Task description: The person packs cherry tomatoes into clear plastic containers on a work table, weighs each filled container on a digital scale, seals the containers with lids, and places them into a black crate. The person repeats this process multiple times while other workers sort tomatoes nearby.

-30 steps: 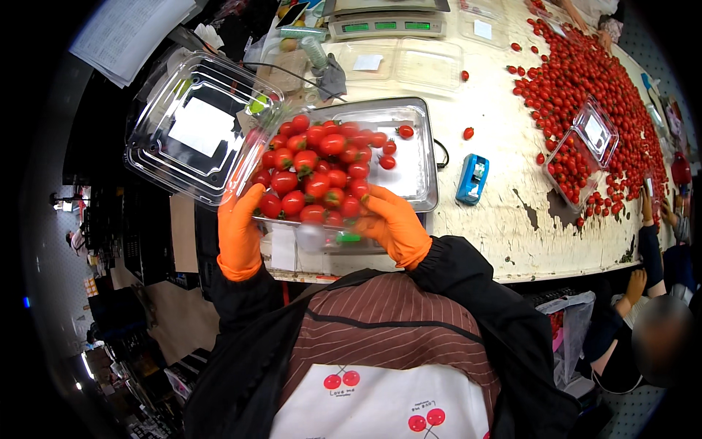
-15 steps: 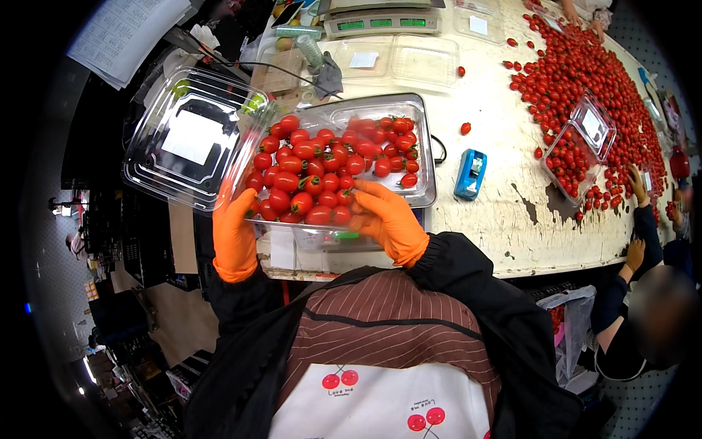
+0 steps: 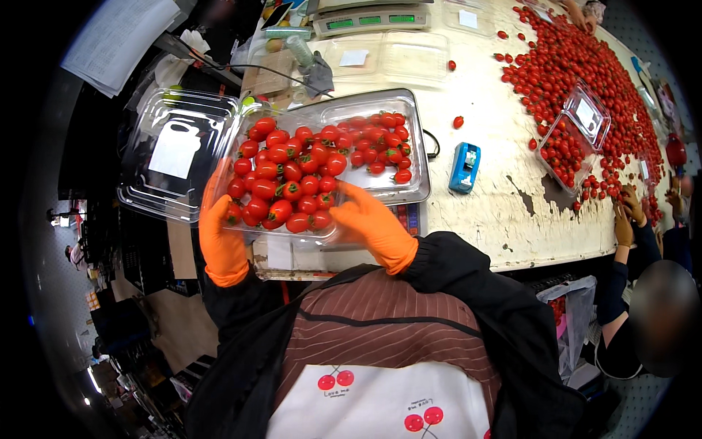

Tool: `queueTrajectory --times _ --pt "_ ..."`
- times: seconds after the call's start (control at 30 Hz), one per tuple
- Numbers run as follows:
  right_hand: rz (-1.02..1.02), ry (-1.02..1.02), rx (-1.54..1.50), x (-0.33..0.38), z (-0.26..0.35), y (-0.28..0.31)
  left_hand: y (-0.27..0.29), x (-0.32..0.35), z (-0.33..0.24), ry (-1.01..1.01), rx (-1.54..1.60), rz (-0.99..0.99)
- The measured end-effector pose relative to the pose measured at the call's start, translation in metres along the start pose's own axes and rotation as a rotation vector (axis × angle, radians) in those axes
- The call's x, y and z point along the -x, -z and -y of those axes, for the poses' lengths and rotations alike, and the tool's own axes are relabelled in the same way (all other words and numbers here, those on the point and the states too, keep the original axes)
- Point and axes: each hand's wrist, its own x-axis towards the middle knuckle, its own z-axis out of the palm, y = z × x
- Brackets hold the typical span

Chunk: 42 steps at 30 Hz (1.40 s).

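A clear plastic clamshell box (image 3: 333,238) full of red cherry tomatoes (image 3: 281,179) is held between my orange-gloved hands at the table's front edge. My left hand (image 3: 223,233) grips its left front side, near the hinge. At the right front corner my right hand (image 3: 376,228) closes on the box wall, its fingertips blurred. The clear lid (image 3: 131,192) hangs folded back to the left, with a white label on it. Behind and partly under the box is a metal tray (image 3: 422,164) with more cherry tomatoes at its right part.
Right of the tray stand a blue tape dispenser (image 3: 465,168) and a loose tomato (image 3: 458,122). A large tomato pile (image 3: 585,80) with another filled clamshell (image 3: 563,155) covers the right side. A co-worker's hands (image 3: 627,212) are there. A scale (image 3: 373,22) stands at the back.
The clamshell and both my hands have shifted slightly left, and the tomatoes in it have settled differently. More of the tray shows. The co-worker's hands at the right have come closer together.
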Motion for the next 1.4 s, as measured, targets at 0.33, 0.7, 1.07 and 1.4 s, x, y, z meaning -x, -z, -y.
queueTrajectory --times 0.33,0.7,1.07,1.4 --pt "0.103 0.021 -0.156 0.009 0.008 -0.006 -0.007 0.007 -0.012 -0.077 -0.12 0.031" --pt "0.091 -0.089 -0.241 -0.011 -0.007 -0.001 0.007 0.003 -0.006 -0.03 -0.211 -0.006" --pt "0.061 -0.045 -0.06 -0.003 0.001 -0.004 0.002 0.0 -0.009 -0.01 -0.055 0.037" --pt "0.026 -0.099 -0.077 -0.005 -0.007 -0.002 0.016 0.001 0.001 0.007 -0.159 -0.03"
